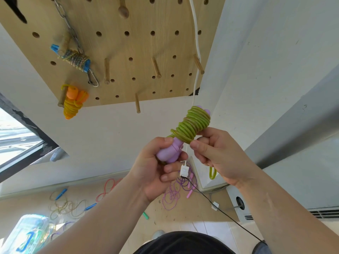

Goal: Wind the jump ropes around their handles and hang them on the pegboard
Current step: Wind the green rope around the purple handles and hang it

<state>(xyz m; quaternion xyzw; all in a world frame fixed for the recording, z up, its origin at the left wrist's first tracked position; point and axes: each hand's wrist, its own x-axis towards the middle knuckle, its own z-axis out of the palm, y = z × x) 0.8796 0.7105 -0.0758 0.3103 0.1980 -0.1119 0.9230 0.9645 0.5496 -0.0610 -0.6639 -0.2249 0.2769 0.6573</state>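
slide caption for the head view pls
Left hand grips lilac handles, right hand pinches the green rope coiled round them, below a pegboard.

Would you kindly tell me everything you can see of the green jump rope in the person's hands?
The green jump rope is glossy, translucent-looking plastic cord, coiled tightly around the upper part of two lilac handles, tilted up to the right; their tips peek out above the coil. The left hand grips the bare handle ends, the right hand pinches the lowest turn, and a short unwound loop hangs below it.
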